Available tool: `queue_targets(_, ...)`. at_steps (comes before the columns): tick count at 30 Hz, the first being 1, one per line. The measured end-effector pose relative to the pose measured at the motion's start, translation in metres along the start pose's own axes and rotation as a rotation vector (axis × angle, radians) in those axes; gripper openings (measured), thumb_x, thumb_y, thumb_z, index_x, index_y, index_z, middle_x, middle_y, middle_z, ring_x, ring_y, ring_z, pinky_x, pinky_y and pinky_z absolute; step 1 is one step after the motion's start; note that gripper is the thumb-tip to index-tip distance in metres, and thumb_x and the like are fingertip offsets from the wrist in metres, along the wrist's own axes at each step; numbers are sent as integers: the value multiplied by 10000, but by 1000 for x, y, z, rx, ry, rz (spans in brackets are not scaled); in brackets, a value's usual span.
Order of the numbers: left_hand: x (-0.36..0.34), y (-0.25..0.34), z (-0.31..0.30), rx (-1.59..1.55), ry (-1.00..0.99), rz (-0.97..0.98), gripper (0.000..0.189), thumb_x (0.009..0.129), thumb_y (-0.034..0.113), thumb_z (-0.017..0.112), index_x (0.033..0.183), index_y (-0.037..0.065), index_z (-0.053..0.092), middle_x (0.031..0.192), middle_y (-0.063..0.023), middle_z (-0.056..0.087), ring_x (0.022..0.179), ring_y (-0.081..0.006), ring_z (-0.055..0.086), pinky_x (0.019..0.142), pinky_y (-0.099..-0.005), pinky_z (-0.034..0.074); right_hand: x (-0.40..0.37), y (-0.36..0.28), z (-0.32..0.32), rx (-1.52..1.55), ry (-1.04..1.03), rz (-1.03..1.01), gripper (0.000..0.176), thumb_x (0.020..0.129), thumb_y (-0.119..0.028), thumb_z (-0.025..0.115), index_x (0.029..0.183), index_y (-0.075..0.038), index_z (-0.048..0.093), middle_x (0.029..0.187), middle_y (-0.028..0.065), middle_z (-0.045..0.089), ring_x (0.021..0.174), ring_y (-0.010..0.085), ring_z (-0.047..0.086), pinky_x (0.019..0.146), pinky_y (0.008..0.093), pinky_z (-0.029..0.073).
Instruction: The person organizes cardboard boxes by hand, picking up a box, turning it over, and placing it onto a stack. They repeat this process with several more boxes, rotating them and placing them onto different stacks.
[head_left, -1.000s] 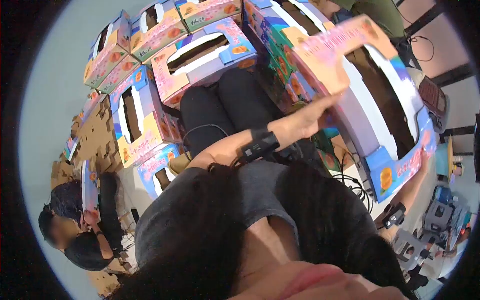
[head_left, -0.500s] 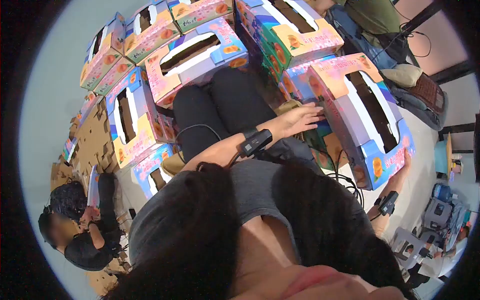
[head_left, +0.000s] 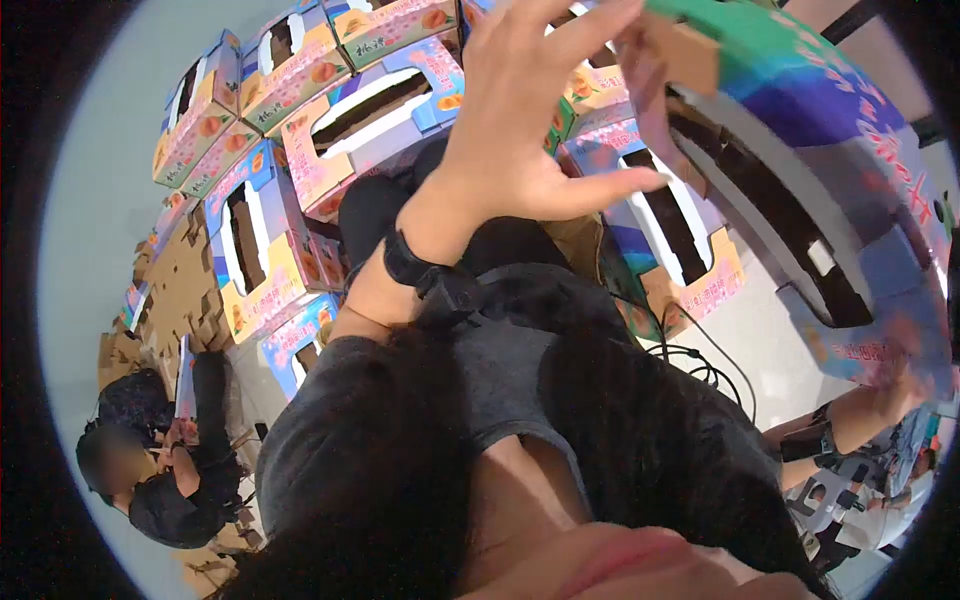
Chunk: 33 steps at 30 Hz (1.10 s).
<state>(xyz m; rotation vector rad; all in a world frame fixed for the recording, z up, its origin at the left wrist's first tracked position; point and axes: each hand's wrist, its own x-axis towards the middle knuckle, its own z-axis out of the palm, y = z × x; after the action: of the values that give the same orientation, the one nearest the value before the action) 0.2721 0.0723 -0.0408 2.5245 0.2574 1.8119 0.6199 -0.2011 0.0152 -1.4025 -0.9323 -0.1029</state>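
Observation:
A printed cardboard fruit box (head_left: 850, 130) with a long oval opening in its top is raised high on the right, close to the camera and tilted. My right hand (head_left: 888, 398) grips its near lower end. Beside its far left end, my left hand (head_left: 500, 140) is held up with thumb and fingers spread, fingertips right at the box's edge. Below the raised box, another fruit box (head_left: 728, 262) shows peach pictures and a dark slot in its top. Dark bands with small devices sit on both wrists.
More stacked fruit boxes (head_left: 300, 95) stand ahead and to the left, one box (head_left: 285, 285) close by my knee. Black cables (head_left: 700, 352) lie on the floor at right. Flattened cardboard (head_left: 180, 285) and a seated person (head_left: 185, 490) are at far left. Grey stools (head_left: 835, 500) stand lower right.
The fruit box has come up off the box below and tilted, with my right hand still at its end. My left hand has risen from beside it to its far end.

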Motion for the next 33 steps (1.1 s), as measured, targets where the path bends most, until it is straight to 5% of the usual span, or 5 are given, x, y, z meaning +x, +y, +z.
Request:
queue_targets(10, 11, 23, -40, -362, -339, -173, 998, 481, 377, 845, 1326, 44, 432, 1295, -159, 503, 1198, -347, 479, 985, -414, 382, 24, -103, 79, -371, -224, -826, 985, 770, -722, 363, 1434, -8, 227, 1413, 181, 321, 1283, 313, 371, 1042, 467, 322)
queue_targets(17, -34, 10, -13, -489, -66, -259, 983, 531, 295, 873, 1338, 38, 374, 1221, -146, 511, 1128, -298, 524, 970, -385, 402, 43, -124, 92, -450, -206, -1014, 1122, 726, -836, 305, 1471, -14, 140, 1448, 201, 248, 1304, 338, 331, 1048, 502, 308)
queue_targets(23, -51, 33, 27, -977, 337, -767, 1022, 639, 189, 861, 1384, -7, 190, 1273, -149, 436, 1186, -225, 455, 1010, -354, 373, 51, -45, 72, 264, -313, -525, 784, 870, -581, 408, 1411, -18, 332, 1483, 174, 298, 1410, 276, 208, 1131, 509, 119)
queue_targets(27, -51, 63, 68, -1230, 486, -1106, 893, 709, 136, 802, 1333, -18, 183, 1265, -139, 416, 1195, -223, 430, 1003, -343, 387, 19, 40, 72, -154, -413, 154, 738, 897, -568, 451, 1436, -79, 326, 1488, 78, 312, 1382, 219, 266, 1112, 452, 219)
queue_targets(33, -74, 93, 127, -1479, 284, -1363, 1167, 667, 295, 831, 1377, -27, -39, 1384, -186, 300, 1252, -248, 377, 1035, -343, 360, -33, 179, -11, 539, -278, 676, 803, 826, -565, 591, 1403, -68, 335, 1346, 121, 468, 1237, 254, 456, 1024, 418, 381)
